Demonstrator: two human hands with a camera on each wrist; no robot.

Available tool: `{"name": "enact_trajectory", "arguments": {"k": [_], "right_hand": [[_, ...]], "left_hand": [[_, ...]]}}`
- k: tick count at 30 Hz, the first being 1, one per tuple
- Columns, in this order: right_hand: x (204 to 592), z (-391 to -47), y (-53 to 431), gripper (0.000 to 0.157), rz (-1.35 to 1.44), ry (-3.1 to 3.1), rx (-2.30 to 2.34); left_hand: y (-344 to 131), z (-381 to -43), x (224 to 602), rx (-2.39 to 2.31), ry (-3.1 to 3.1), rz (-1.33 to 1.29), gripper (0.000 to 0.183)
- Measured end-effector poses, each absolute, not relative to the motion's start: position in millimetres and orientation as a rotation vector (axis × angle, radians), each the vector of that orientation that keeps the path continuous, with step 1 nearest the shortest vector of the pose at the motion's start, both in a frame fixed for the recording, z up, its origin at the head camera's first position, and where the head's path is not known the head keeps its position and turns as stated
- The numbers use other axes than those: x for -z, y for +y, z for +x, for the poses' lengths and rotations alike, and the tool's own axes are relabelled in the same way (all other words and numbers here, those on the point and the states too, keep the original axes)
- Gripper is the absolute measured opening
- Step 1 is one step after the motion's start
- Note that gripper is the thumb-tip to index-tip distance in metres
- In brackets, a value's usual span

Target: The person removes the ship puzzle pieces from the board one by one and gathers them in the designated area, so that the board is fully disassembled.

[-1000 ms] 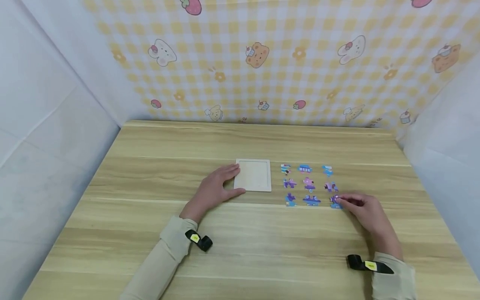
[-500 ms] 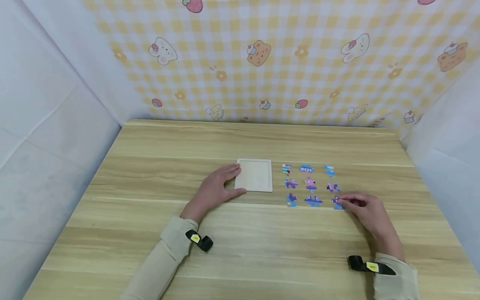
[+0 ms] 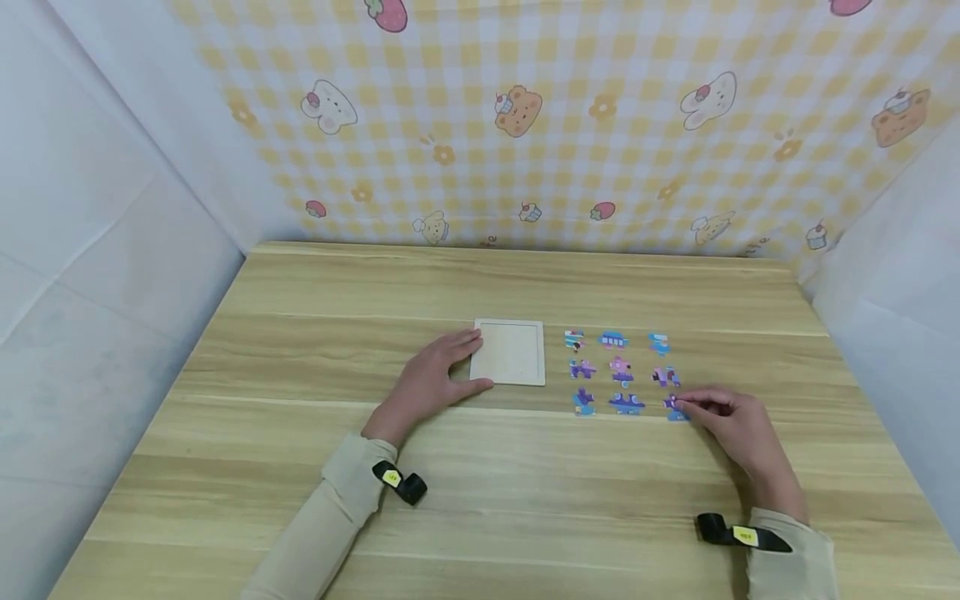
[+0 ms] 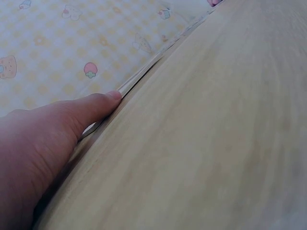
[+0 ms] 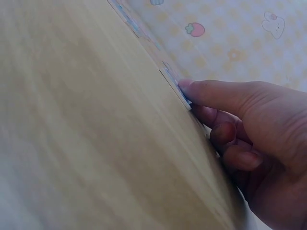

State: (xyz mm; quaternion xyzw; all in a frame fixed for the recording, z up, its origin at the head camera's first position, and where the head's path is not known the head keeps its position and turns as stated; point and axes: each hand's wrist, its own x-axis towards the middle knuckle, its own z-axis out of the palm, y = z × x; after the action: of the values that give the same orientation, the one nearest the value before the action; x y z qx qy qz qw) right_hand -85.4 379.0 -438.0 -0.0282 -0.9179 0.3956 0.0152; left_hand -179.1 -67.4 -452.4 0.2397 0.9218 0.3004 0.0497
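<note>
My left hand (image 3: 429, 377) rests at the left side of a pale square puzzle tray (image 3: 517, 354), fingers and thumb spread along its edge. In the left wrist view the straight thumb (image 4: 98, 105) touches the tray's edge. To the tray's right, several purple, pink and blue jigsaw pieces (image 3: 619, 367) lie in three rows. My right hand (image 3: 735, 421) pinches the jigsaw piece (image 3: 678, 414) at the near right corner of this layout. Close up, the right thumb (image 5: 206, 92) lies over that piece, with curled fingers at its edge; the piece is still down at the tabletop.
A wood-grain table (image 3: 525, 500) bears everything. Behind it hangs a yellow checked cloth (image 3: 570, 150) with cartoon prints, and white sheets (image 3: 97, 250) close off both sides. Each wrist wears a black strap camera (image 3: 401, 482).
Both hands stay in place at the tray and the corner piece. The head view shifts very slightly; the pieces keep their layout.
</note>
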Motion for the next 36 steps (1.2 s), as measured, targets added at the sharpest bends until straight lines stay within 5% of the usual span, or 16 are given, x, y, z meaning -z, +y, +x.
{"name": "enact_trajectory", "arguments": {"k": [18, 36], "right_hand": [[434, -82, 374, 0.018, -0.082, -2.865, -1.193], [436, -77, 368, 0.023, -0.194, -2.844, -1.218]], "left_hand": [[-76, -164, 448, -1.066, 2.797, 0.665, 0.078], [-101, -104, 448, -1.041, 2.943, 0.63, 0.065]]}}
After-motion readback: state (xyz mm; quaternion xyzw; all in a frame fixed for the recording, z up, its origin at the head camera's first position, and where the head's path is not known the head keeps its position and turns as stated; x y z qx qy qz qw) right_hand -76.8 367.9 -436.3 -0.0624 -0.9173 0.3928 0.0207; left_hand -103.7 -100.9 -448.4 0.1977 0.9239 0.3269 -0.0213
